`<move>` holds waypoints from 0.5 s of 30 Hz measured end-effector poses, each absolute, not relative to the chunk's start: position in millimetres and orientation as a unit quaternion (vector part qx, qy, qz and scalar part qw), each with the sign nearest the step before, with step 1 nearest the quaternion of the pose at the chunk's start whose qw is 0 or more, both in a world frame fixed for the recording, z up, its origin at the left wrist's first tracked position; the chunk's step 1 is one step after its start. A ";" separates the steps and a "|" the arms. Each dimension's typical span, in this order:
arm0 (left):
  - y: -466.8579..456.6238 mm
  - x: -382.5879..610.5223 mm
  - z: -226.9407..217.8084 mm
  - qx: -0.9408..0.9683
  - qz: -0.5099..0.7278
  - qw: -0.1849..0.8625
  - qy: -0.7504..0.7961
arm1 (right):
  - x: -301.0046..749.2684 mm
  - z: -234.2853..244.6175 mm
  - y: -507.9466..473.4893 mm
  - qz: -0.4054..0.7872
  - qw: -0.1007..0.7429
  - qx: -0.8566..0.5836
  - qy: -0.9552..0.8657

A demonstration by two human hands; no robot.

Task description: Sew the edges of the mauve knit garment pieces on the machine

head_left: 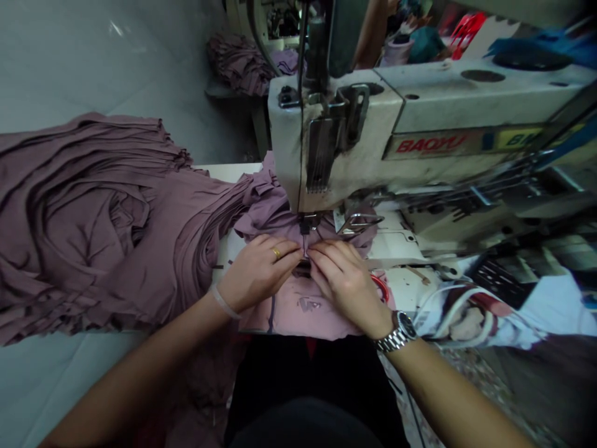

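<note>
Left hand [260, 269] and right hand [346, 285] sit side by side at the front of the machine, fingers curled in and mostly closed, tips meeting on a narrow fold of a mauve knit garment piece [298, 309]. Both appear to pinch that fold just in front of the presser foot [306, 224] of a BAOYU sewing machine [336, 143]. The garment piece lies on the machine table [228, 172], bunched behind the foot and spread flat toward the person. A dark vertical seam line [271, 314] runs down its near part, left of the right hand. Gold ring on the left hand, steel wristwatch [396, 333] on the right wrist. Progress, as far as visible: one piece is at the needle area, while a large layered stack of mauve knit pieces [93, 218] lies left of the machine and a second mauve heap [247, 62] sits on a stand behind it. Cannot tell which pile is sewn and which is unsewn. Stitching under the fingers is hidden, so how much of this seam is done and how much is left cannot be read. Metal guide [359, 223] sits right of the foot, not touching either hand.
</note>
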State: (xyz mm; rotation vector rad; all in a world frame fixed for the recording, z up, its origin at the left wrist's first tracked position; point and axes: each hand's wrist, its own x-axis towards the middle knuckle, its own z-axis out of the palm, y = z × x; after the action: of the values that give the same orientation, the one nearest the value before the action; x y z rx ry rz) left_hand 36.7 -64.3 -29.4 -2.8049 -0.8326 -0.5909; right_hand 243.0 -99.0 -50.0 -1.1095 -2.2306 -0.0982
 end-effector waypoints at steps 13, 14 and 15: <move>-46.5 41.5 -27.2 -0.939 -0.163 0.087 -0.291 | 243.9 -44.4 -79.1 -0.035 0.254 -0.444 -0.859; -47.3 43.9 -27.7 -0.937 -0.164 0.089 -0.294 | 243.8 -44.9 -78.9 -0.044 0.252 -0.436 -0.863; -48.7 46.3 -28.5 -0.935 -0.167 0.088 -0.299 | 244.5 -45.7 -79.3 -0.052 0.253 -0.425 -0.867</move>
State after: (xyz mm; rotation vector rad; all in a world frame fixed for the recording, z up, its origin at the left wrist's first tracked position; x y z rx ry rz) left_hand 46.3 -48.7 -28.5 -2.7851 -0.8913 -0.4958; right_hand 244.5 -79.3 -45.7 -1.1564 -2.3572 -0.1414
